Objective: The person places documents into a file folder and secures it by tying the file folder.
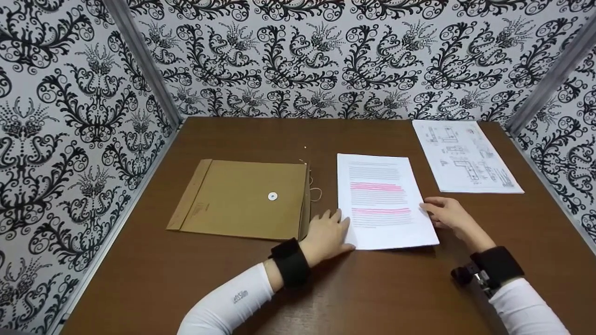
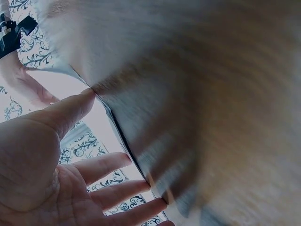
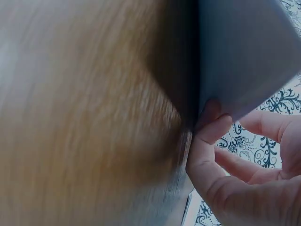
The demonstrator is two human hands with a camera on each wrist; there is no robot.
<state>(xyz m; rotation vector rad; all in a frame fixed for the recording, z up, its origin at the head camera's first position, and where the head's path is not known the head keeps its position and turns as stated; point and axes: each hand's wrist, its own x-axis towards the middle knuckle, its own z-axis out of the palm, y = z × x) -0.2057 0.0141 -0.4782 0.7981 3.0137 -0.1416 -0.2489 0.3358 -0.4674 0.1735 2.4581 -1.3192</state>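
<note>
A stack of printed sheets with pink highlighted lines lies in front of me, its right side slightly raised off the table. My left hand touches its left edge with spread, fairly straight fingers, the thumb at the near corner. In the left wrist view, that hand's fingertips meet the edge of the paper. My right hand pinches the right edge of the stack. The right wrist view shows its curled fingers at the paper's edge, and the grey underside of the paper tilts up.
Left of the stack lies a brown cardboard folder with a white round button and a loose string at its right side. Sheets with technical drawings lie at the back right. Patterned walls enclose the brown table.
</note>
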